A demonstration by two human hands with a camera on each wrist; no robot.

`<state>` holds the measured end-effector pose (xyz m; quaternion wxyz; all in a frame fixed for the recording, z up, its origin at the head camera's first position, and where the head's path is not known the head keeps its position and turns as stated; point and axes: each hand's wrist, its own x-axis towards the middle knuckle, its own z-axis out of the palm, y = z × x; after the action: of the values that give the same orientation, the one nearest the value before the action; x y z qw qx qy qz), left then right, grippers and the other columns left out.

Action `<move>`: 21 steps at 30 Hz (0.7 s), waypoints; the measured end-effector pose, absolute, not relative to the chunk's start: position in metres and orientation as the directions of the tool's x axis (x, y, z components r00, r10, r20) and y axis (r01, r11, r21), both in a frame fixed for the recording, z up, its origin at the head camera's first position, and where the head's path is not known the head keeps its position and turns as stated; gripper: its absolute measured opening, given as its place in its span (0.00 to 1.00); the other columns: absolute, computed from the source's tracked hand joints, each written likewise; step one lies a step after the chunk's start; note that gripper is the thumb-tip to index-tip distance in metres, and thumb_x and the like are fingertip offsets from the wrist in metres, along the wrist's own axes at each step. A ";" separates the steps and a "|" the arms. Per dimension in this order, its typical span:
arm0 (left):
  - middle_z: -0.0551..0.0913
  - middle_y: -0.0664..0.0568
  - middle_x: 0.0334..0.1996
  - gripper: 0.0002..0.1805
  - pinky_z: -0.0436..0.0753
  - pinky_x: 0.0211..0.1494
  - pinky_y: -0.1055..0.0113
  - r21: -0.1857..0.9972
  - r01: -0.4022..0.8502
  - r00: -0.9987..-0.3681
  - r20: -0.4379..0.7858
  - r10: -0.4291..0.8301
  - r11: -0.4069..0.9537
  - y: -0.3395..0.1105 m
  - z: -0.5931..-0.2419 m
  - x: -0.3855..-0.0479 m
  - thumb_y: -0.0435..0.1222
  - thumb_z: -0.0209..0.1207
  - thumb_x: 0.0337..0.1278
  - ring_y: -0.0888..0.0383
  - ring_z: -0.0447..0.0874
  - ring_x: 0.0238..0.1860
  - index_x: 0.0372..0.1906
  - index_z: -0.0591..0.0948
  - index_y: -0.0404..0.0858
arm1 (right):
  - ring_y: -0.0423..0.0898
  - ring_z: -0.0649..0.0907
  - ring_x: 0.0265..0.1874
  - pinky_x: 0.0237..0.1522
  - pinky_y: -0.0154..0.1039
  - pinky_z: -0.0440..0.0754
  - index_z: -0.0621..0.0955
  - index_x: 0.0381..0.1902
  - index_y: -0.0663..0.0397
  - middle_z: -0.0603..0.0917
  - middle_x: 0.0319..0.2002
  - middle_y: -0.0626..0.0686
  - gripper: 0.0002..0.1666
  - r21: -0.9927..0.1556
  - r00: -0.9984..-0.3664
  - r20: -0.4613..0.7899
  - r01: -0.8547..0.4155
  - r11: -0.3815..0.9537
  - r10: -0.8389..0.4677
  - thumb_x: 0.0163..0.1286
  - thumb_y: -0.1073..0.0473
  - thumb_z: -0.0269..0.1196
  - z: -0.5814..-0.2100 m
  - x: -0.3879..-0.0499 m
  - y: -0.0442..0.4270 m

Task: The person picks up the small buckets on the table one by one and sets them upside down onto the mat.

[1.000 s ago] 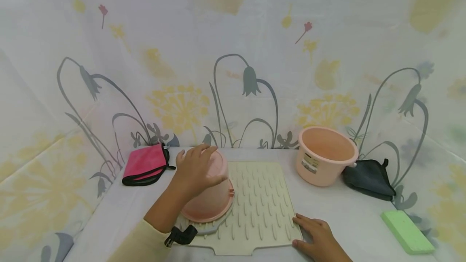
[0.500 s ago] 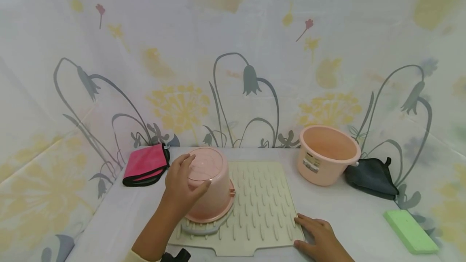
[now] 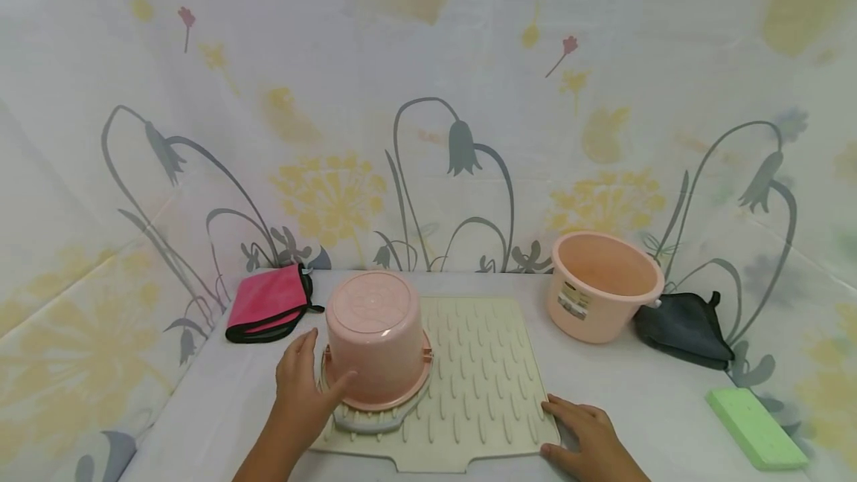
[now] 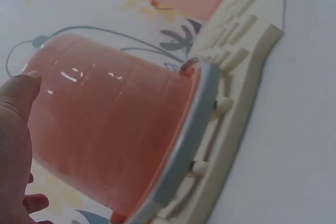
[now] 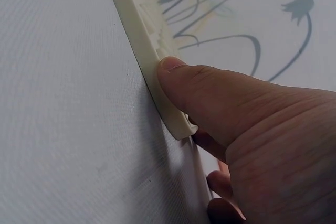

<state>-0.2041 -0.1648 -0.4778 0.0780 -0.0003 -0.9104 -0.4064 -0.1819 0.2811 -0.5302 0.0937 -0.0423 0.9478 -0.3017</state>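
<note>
A pink bucket (image 3: 375, 337) stands upside down on the left part of a cream drying rack (image 3: 485, 378) with rows of raised pegs. Its grey handle (image 3: 384, 422) lies round the rim, on the pegs. My left hand (image 3: 301, 389) is at the bucket's left side, fingers spread and the thumb pointing across its front. In the left wrist view the thumb (image 4: 23, 93) overlaps the bucket's wall; contact cannot be told. My right hand (image 3: 589, 434) holds the rack's near right corner, the thumb (image 5: 181, 80) pressed on its edge and the fingers partly hidden beyond.
A peach bucket (image 3: 602, 288) stands upright at the back right, beside a black pouch (image 3: 683, 329). A green block (image 3: 756, 426) lies at the right edge. A folded pink cloth (image 3: 268, 300) with black trim lies at the back left. Behind hangs a flowered sheet (image 3: 428, 132).
My left hand has come off the upturned bucket's base and moved down and left to its side. My right hand has stayed at the rack's corner. The bucket has not visibly moved.
</note>
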 end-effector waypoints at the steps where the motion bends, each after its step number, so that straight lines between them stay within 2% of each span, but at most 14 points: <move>1: 0.53 0.29 0.78 0.59 0.57 0.74 0.24 0.735 0.042 -0.993 0.107 -0.055 0.677 -0.167 -0.481 -0.201 0.64 0.63 0.64 0.29 0.48 0.79 0.82 0.51 0.29 | 0.64 0.70 0.68 0.67 0.71 0.68 0.80 0.69 0.52 0.75 0.74 0.57 0.45 -0.581 -0.978 -0.154 -0.022 0.814 -0.137 0.58 0.41 0.78 -0.530 -0.182 0.281; 4: 0.55 0.27 0.76 0.60 0.60 0.73 0.24 0.713 0.011 -0.999 0.042 -0.028 0.701 -0.173 -0.490 -0.193 0.65 0.62 0.64 0.27 0.52 0.77 0.82 0.51 0.27 | 0.65 0.70 0.69 0.67 0.71 0.67 0.80 0.69 0.53 0.76 0.73 0.58 0.45 -0.569 -0.978 -0.157 -0.027 0.822 -0.141 0.58 0.41 0.78 -0.530 -0.183 0.280; 7: 0.59 0.26 0.75 0.60 0.61 0.73 0.25 0.685 0.016 -0.999 0.031 -0.008 0.729 -0.176 -0.501 -0.186 0.63 0.65 0.62 0.25 0.55 0.76 0.80 0.53 0.25 | 0.64 0.71 0.69 0.67 0.70 0.67 0.80 0.68 0.54 0.76 0.73 0.58 0.44 -0.556 -0.978 -0.142 -0.051 0.829 -0.156 0.58 0.42 0.78 -0.530 -0.182 0.280; 14: 0.71 0.30 0.68 0.64 0.62 0.72 0.27 0.625 0.081 -0.997 0.060 0.055 0.776 -0.175 -0.522 -0.180 0.59 0.78 0.45 0.29 0.64 0.72 0.79 0.60 0.28 | 0.66 0.70 0.69 0.67 0.71 0.68 0.78 0.70 0.54 0.75 0.74 0.58 0.45 -0.573 -0.978 -0.133 -0.056 0.818 -0.161 0.59 0.41 0.78 -0.530 -0.179 0.281; 21: 0.69 0.28 0.68 0.70 0.64 0.70 0.27 0.593 0.077 -0.997 0.043 0.064 0.801 -0.177 -0.538 -0.176 0.60 0.82 0.34 0.30 0.65 0.70 0.76 0.61 0.25 | 0.66 0.69 0.69 0.67 0.72 0.68 0.78 0.71 0.51 0.74 0.74 0.57 0.46 -0.574 -0.980 -0.141 -0.036 0.818 -0.142 0.58 0.40 0.77 -0.530 -0.177 0.281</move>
<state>-0.1763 -0.1773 -0.5378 0.0104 -0.0374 -0.9489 -0.3131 -0.1773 0.2814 -0.5296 0.0889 -0.0471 0.9492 -0.2980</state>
